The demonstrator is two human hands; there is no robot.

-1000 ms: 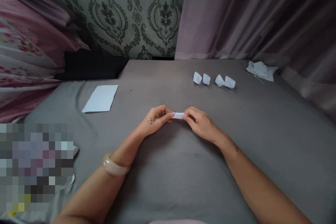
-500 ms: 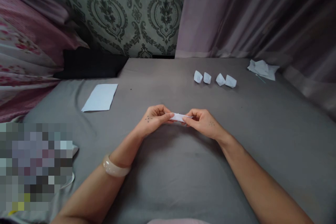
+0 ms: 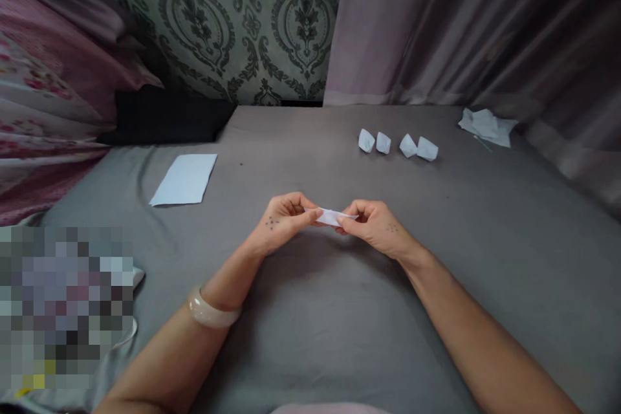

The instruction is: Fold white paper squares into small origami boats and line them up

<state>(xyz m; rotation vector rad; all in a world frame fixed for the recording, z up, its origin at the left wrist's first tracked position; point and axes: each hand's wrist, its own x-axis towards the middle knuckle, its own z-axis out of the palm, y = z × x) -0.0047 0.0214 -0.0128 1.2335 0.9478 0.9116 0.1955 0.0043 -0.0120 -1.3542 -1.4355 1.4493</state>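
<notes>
Bed point(image 3: 315, 336): grey sheet, damask wallpaper point(image 3: 252, 26) behind its far edge.
Far right corner: crumpled white paper point(image 3: 485, 126).
Far edge: four folded paper shapes point(image 3: 367, 140) in a row.
Left side: flat white paper sheet point(image 3: 183, 179).
Centre: folded paper strip point(image 3: 332, 217), held up between both hands.
Left hand point(image 3: 284, 223): grip pinching the strip's left end; pale bangle point(image 3: 213, 310) on the wrist.
Right hand point(image 3: 376, 228): grip pinching its right end.

Home bedroom: grey bedsheet point(image 3: 339, 336), damask wallpaper point(image 3: 252, 26) behind, mauve curtain point(image 3: 412, 26) beside, floral bedding point(image 3: 39, 97) at left.
</notes>
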